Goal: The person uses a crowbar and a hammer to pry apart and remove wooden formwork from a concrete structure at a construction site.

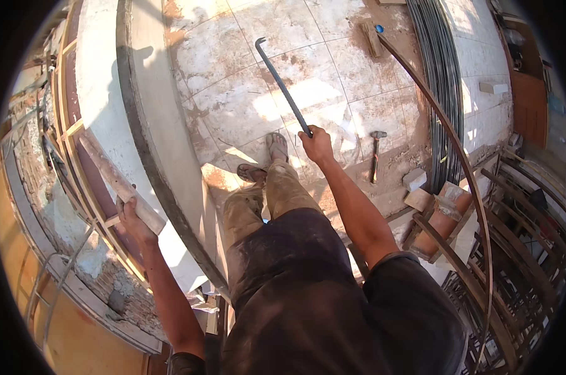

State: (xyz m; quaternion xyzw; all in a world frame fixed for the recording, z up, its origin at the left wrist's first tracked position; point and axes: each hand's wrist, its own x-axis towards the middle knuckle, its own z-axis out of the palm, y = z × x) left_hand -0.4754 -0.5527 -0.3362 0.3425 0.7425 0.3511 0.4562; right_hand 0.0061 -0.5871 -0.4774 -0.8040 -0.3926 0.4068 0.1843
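Observation:
My right hand [317, 147] is closed around the lower end of a long dark pry bar [283, 84]. Its hooked tip points away from me, above the tiled floor. Over on the left, my left hand [133, 224] grips a pale, round-edged wooden piece [121, 181] near its lower end; the fingertips show at its edge. This wood lies slantwise across the top of the ledge beside me. On the floor to the right of my right forearm, a hammer [375, 156] lies apart from both hands.
A grey-edged low wall [146, 144] runs along my left. On the right lie a bundle of dark steel rods [444, 94], a long brown strip [448, 122], pale blocks [415, 180] and an orange-brown cylinder [442, 222]. Dark metal frames [526, 250] crowd the lower right.

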